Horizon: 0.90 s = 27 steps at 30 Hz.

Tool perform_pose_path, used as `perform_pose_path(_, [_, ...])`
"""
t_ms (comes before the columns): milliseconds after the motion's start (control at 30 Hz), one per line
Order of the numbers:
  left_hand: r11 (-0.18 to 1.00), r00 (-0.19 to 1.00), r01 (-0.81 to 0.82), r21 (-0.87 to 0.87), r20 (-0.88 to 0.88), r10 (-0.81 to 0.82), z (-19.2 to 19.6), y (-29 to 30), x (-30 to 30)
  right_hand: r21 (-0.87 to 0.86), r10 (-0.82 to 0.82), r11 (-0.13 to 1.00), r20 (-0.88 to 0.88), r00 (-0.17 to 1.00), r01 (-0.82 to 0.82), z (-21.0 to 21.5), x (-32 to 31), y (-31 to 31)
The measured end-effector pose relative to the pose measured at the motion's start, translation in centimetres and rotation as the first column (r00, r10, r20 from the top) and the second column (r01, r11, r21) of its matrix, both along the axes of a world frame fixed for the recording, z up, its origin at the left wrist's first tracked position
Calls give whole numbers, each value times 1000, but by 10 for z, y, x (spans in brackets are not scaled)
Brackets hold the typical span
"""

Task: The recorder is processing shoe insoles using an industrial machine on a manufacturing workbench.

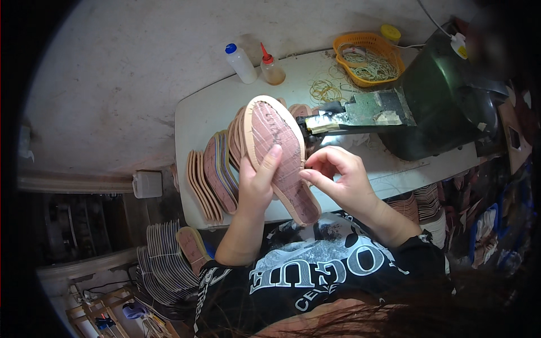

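Observation:
My left hand [256, 181] grips a shoe insole [279, 135] by its left side, the thumb lying across its face. The insole is held up at a tilt, its wide end away from me. Its pinkish-brown face has a pale rim folded around the edge. At its right edge, near the middle, my right hand [344, 176] is closed in a pinch, thumb and forefinger on the rim. Just beyond, the narrow arm of a dark green machine [366, 112] reaches in from the right, its tip close to the insole's wide end.
Several finished-looking insoles [221, 172] stand in rows on the white table [194, 115]. Farther back are a blue-capped bottle [241, 65], a red-tipped bottle [273, 72] and an orange basket [369, 59] of pale bands. More insoles [163, 262] are stacked low on the left.

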State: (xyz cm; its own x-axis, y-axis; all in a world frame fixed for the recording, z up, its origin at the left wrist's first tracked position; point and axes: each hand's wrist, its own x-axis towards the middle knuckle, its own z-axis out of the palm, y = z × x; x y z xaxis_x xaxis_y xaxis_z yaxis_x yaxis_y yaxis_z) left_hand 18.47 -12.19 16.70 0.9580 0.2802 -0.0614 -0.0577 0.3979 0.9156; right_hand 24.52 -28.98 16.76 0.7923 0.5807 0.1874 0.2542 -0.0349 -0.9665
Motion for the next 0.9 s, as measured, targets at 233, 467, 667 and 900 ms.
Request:
perform_pose_path(233, [969, 991, -118, 216, 82, 103, 4, -14, -25, -8, 84, 996, -198, 977, -87, 4, -13, -7])
perform_pose_path(467, [872, 992, -110, 477, 106, 68, 4, -21, -31, -164, 7, 986, 82, 997, 7, 10, -23, -5])
perform_pose_path(667, [965, 980, -166, 202, 140, 139, 1, -23, -28, 129, 73, 991, -342, 937, -30, -1, -23, -5])
perform_pose_path(900, [955, 982, -156, 252, 142, 123, 2, -20, -32, 129, 149, 985, -328, 933, -112, -2, -19, -6])
